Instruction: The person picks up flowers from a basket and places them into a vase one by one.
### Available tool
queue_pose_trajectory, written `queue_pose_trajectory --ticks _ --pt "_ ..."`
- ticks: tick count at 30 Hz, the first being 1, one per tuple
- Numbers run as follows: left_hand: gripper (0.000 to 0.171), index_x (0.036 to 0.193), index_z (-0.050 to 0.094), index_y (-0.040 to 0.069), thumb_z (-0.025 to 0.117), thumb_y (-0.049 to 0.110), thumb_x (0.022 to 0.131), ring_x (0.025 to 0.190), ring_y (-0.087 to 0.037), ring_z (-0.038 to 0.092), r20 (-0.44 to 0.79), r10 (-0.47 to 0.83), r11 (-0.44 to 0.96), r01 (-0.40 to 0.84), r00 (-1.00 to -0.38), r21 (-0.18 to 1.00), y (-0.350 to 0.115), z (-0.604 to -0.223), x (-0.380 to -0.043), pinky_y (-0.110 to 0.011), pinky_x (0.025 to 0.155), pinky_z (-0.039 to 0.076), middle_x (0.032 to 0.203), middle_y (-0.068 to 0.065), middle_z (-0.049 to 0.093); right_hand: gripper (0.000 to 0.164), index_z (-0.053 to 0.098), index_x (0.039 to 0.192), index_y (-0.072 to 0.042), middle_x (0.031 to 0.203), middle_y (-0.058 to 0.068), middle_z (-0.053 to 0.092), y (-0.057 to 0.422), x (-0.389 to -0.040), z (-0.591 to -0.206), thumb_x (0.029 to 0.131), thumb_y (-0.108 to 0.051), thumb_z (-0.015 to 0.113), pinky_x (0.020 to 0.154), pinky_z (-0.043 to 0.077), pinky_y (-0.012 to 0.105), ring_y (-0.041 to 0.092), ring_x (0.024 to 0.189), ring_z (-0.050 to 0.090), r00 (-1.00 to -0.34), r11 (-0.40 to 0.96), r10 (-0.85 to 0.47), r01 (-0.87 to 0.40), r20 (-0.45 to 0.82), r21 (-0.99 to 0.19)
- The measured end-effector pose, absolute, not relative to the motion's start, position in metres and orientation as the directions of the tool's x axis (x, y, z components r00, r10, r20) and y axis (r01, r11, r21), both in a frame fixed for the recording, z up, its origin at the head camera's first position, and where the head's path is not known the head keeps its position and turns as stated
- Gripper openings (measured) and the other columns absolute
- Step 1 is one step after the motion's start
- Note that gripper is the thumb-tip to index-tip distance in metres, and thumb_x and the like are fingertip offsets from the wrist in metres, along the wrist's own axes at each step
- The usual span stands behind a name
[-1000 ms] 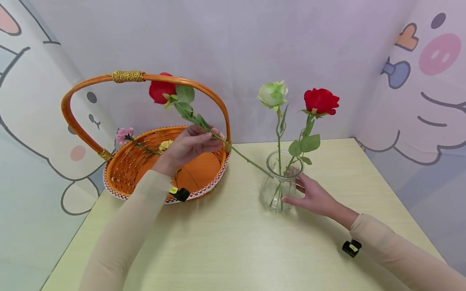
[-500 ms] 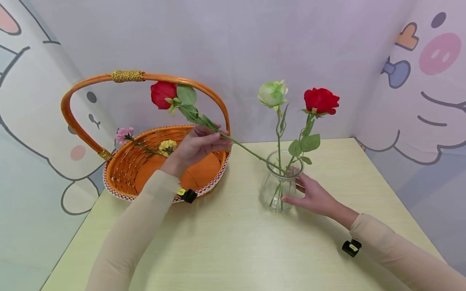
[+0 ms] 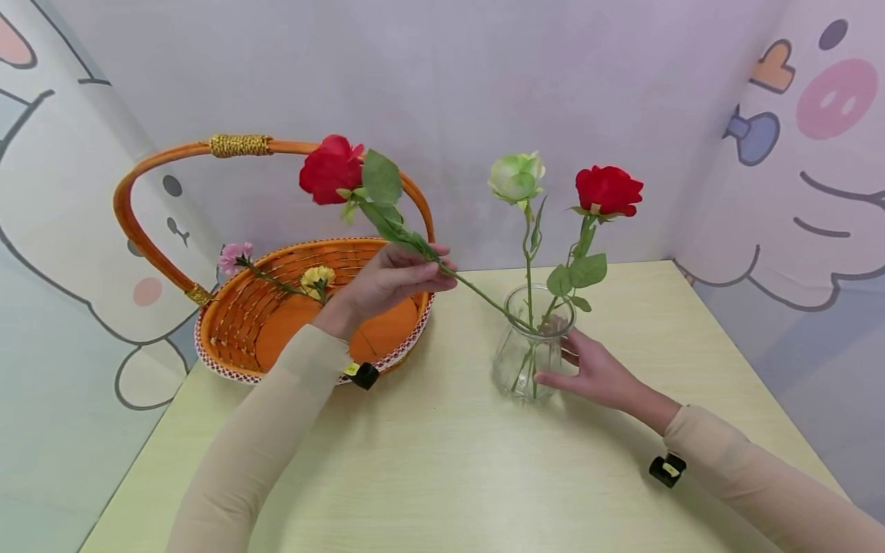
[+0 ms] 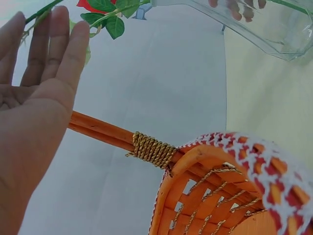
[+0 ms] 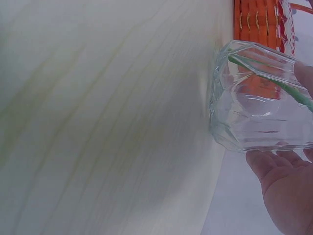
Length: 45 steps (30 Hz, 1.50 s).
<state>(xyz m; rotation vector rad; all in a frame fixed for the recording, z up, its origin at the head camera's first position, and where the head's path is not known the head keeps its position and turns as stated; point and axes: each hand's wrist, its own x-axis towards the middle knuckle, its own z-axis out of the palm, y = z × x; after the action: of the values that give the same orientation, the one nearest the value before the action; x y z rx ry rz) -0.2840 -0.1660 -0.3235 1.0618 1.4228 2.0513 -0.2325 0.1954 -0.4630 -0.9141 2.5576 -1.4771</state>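
Note:
My left hand [image 3: 390, 283] pinches the stem of a red rose [image 3: 332, 170] between thumb and fingers. The bloom leans up and left before the basket handle, and the stem's lower end slants down to the rim of a clear glass vase [image 3: 510, 361]. In the left wrist view, the fingers [image 4: 71, 61] are around a green stem at the top edge. My right hand [image 3: 600, 372] holds the vase from its right side, thumb in front; the right wrist view shows the vase [image 5: 254, 117] upright on the table. A pale green rose [image 3: 516, 178] and another red rose [image 3: 608, 190] stand in it.
An orange woven basket [image 3: 235, 334] with a tall arched handle [image 3: 145, 173] stands on the left of the table [image 3: 442, 461]. A pink flower [image 3: 236, 257] and a yellow flower [image 3: 318, 281] lie in it. Cartoon-printed cloth walls [image 3: 449, 107] enclose the table's back and sides.
My left hand has moved right with the rose, away from the basket. The stem's lower end has gone from beside the vase to over its mouth. The right hand stays on the vase.

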Motion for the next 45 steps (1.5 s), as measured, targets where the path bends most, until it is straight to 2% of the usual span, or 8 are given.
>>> queue_pose_trajectory --ticks 5,12,21,25,31,35,39,45 --pt "0.026 0.125 0.073 0.012 0.067 0.016 0.099 0.110 -0.031 0.069 0.329 0.697 -0.329 0.124 -0.637 0.936 -0.158 -0.321 -0.284 -0.051 0.105 0.047 0.115 -0.011 0.071 0.080 0.038 0.152 -0.015 0.153 0.016 0.043 0.196 -0.232 -0.463 0.087 -0.028 0.083 0.106 0.043 0.051 0.046 0.139 0.041 -0.824 0.368 -0.512 -0.465 0.242 -0.805" --pt "0.029 0.130 0.069 0.005 0.054 0.003 0.105 0.124 -0.035 0.060 0.335 0.719 -0.326 0.130 -0.610 0.936 -0.141 -0.319 -0.286 -0.054 0.109 0.042 0.127 -0.016 0.067 0.081 0.037 0.152 -0.014 0.153 0.020 0.042 0.197 -0.232 -0.463 0.087 -0.026 0.083 0.106 0.043 0.052 0.047 0.139 0.041 -0.824 0.361 -0.511 -0.464 0.244 -0.809" --pt "0.038 0.144 0.052 -0.004 0.045 -0.001 0.107 0.118 -0.038 0.063 0.265 0.754 -0.221 0.148 -0.602 0.964 -0.120 -0.316 -0.289 -0.053 0.106 0.047 0.120 -0.018 0.068 0.082 0.036 0.153 -0.014 0.152 0.017 0.044 0.196 -0.231 -0.460 0.087 -0.028 0.083 0.105 0.044 0.051 0.046 0.138 0.042 -0.828 0.376 -0.507 -0.463 0.239 -0.803" --pt "0.042 0.148 0.045 -0.006 0.046 -0.002 0.106 0.116 -0.042 0.061 0.241 0.759 -0.192 0.146 -0.604 0.970 -0.109 -0.312 -0.288 -0.053 0.103 0.049 0.116 -0.020 0.066 0.084 0.035 0.154 -0.014 0.153 0.017 0.043 0.196 -0.232 -0.461 0.087 -0.027 0.084 0.105 0.044 0.052 0.046 0.138 0.043 -0.829 0.377 -0.505 -0.463 0.241 -0.803" --pt "0.045 0.152 0.040 -0.003 0.045 -0.001 0.107 0.112 -0.037 0.061 0.196 0.785 -0.160 0.114 -0.587 0.981 -0.091 -0.305 -0.288 -0.054 0.101 0.051 0.111 -0.019 0.063 0.087 0.032 0.156 -0.015 0.153 0.019 0.042 0.195 -0.233 -0.462 0.087 -0.025 0.084 0.105 0.044 0.052 0.047 0.137 0.044 -0.824 0.359 -0.508 -0.465 0.249 -0.809" --pt "0.045 0.152 0.041 -0.002 0.046 0.001 0.107 0.111 -0.036 0.061 0.170 0.804 -0.116 0.130 -0.569 0.985 -0.081 -0.303 -0.291 -0.052 0.102 0.051 0.113 -0.025 0.060 0.087 0.033 0.156 -0.015 0.153 0.019 0.044 0.194 -0.232 -0.461 0.086 -0.025 0.084 0.105 0.044 0.052 0.046 0.137 0.045 -0.824 0.358 -0.509 -0.468 0.251 -0.808" --pt "0.041 0.147 0.046 0.001 0.050 0.004 0.107 0.112 -0.039 0.061 0.148 0.794 -0.080 0.141 -0.589 0.987 -0.074 -0.303 -0.293 -0.052 0.099 0.053 0.116 -0.029 0.061 0.087 0.033 0.156 -0.015 0.152 0.019 0.044 0.194 -0.232 -0.461 0.086 -0.026 0.084 0.105 0.044 0.053 0.046 0.136 0.045 -0.823 0.362 -0.509 -0.470 0.252 -0.805" --pt "0.033 0.135 0.048 0.002 0.057 0.006 0.104 0.108 -0.041 0.064 0.096 0.767 -0.030 0.114 -0.634 0.993 -0.065 -0.300 -0.294 -0.051 0.092 0.057 0.114 -0.025 0.066 0.086 0.034 0.155 -0.015 0.151 0.020 0.044 0.194 -0.232 -0.461 0.086 -0.025 0.084 0.105 0.044 0.054 0.047 0.136 0.045 -0.825 0.363 -0.507 -0.468 0.250 -0.806"
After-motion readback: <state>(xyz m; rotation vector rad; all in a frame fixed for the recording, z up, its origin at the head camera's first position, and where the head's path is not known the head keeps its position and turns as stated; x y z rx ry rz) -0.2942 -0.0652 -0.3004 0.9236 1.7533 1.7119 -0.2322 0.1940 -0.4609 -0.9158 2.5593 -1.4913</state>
